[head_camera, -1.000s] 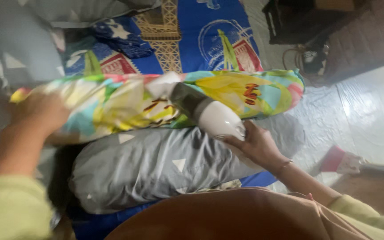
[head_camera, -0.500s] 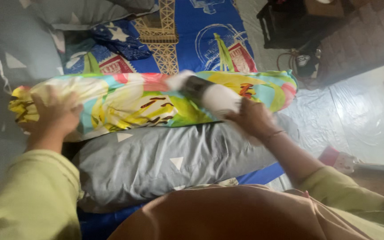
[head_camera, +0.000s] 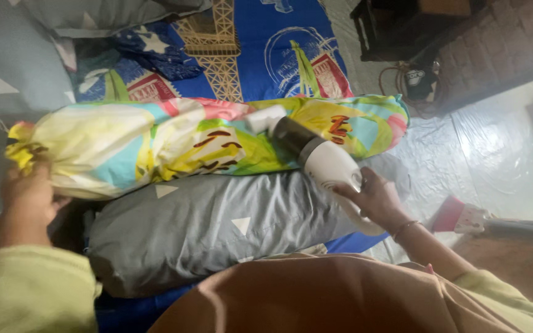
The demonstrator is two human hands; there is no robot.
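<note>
Right hand [head_camera: 374, 197] grasps white handheld vacuum [head_camera: 322, 161], nozzle on floral bolster [head_camera: 205, 145] (yellow lilies, teal); left hand [head_camera: 27, 191] clutches bolster's bunched end.

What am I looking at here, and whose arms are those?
The picture comes from a camera worn on a person's head, looking down, so the arms are that person's own. The right hand holds a white handheld appliance whose dark front end rests on a long flowery bolster pillow. The left hand grips the bunched end of that pillow's cover. Under it lies a grey pillow with white triangles, and both rest on a blue bedsheet with a tower picture. To the right is a pale shiny floor.
</note>
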